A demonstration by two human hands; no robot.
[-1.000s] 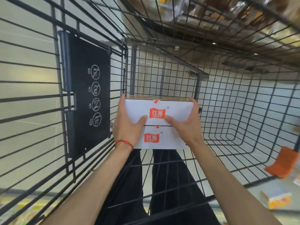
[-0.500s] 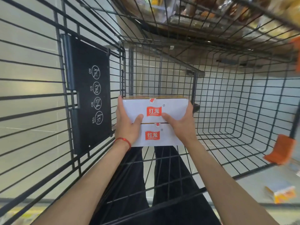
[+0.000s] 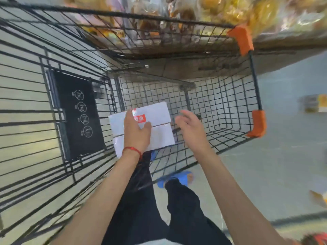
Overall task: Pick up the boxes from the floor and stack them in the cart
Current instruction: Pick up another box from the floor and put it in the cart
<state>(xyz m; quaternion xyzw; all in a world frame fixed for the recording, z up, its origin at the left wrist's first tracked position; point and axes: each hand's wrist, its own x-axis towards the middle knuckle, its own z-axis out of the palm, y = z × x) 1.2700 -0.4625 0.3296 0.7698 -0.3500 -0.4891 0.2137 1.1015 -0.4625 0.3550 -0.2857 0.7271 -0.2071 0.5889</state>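
Note:
Two white boxes with red labels lie stacked in the near left corner of the black wire cart (image 3: 230,96). The upper box (image 3: 155,112) sits on the lower box (image 3: 162,138). My left hand (image 3: 136,133), a red string at its wrist, lies flat over the front of both boxes with straight fingers. My right hand (image 3: 191,128) hovers just right of the boxes with fingers spread, touching nothing.
A black sign panel (image 3: 77,114) hangs on the cart's left wall. Orange corner guards (image 3: 258,123) mark the cart's right rim. More boxes lie on the floor at the right (image 3: 313,103) and lower right (image 3: 318,198). Shelves of packaged goods (image 3: 194,18) stand beyond the cart.
My right hand has let go of the boxes and pulled away to the right. The boxes now rest in the cart with only my left hand on them. The view has swung right.

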